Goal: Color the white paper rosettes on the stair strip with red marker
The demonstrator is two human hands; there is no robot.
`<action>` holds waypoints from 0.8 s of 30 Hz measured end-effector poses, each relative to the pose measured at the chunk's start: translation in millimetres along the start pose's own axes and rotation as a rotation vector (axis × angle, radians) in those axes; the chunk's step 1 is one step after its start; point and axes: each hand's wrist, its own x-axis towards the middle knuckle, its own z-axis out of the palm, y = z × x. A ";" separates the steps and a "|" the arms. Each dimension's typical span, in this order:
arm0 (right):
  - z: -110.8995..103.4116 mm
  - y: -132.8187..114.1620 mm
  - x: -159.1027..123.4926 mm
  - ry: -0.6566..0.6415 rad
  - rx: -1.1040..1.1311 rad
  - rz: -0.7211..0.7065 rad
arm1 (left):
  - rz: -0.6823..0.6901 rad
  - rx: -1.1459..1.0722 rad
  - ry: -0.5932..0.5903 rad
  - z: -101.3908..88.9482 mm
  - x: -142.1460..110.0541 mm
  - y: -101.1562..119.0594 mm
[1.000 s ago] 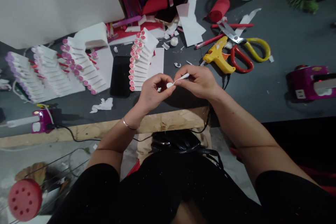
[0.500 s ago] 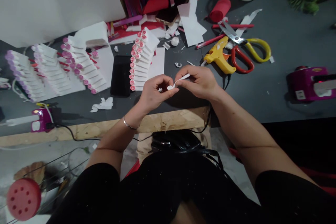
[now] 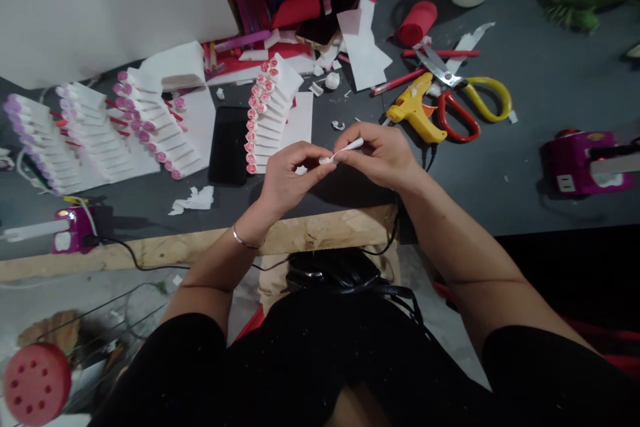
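Both hands meet over the near edge of the dark table (image 3: 525, 80). My right hand (image 3: 383, 157) pinches a thin white stick (image 3: 346, 147) that points left. At the stick's left end sits a small white bud, where the closed fingers of my left hand (image 3: 287, 177) press on it. Just left of the hands lies a row of white sticks tipped with pink buds (image 3: 265, 117). A black phone (image 3: 229, 143) lies beside that row.
More rows of pink and purple tipped sticks (image 3: 95, 133) cover the left of the table. A yellow glue gun (image 3: 415, 107) and scissors (image 3: 465, 97) lie to the right, a purple device (image 3: 583, 160) farther right. Red paper and scraps (image 3: 300, 7) pile at the back.
The hands have shifted slightly up and the stick has tilted a little. The white bud at its end looks smaller between my left fingers.
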 end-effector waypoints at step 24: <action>2.8 1.5 2.4 -0.078 0.292 0.157 | 0.021 0.064 -0.039 -2.4 -7.4 -0.8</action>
